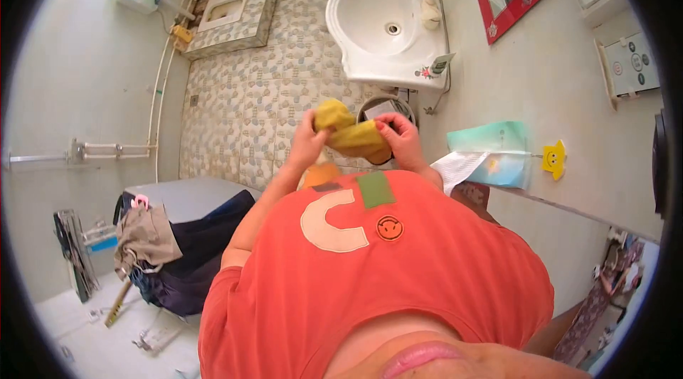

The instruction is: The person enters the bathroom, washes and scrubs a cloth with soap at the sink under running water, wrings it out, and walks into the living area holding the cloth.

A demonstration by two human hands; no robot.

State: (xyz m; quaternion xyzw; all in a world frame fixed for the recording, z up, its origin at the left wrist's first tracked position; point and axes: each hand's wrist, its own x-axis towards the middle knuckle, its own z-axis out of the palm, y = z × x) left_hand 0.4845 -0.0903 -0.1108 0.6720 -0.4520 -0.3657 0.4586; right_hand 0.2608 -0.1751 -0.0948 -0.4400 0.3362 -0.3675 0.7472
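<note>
A mustard-yellow cloth (359, 141) hangs bunched and folded between my two hands, in front of my chest. My left hand (307, 143) pinches its left end, where the fabric bulges upward. With thumb and fingers closed, my right hand (403, 140) grips the other end. Partly behind the cloth and the right hand is a round bin (407, 110) with something pale inside. Whether the cloth is a rag or a garment cannot be made out.
A white washbasin (359, 13) stands ahead, a bottle and a soap dish on its rim. Clothes (192, 258) lie over a grey-topped machine (181, 194) at left. A tissue pack (491, 139) hangs on the right wall. A raised squat toilet (224, 11) is at far left.
</note>
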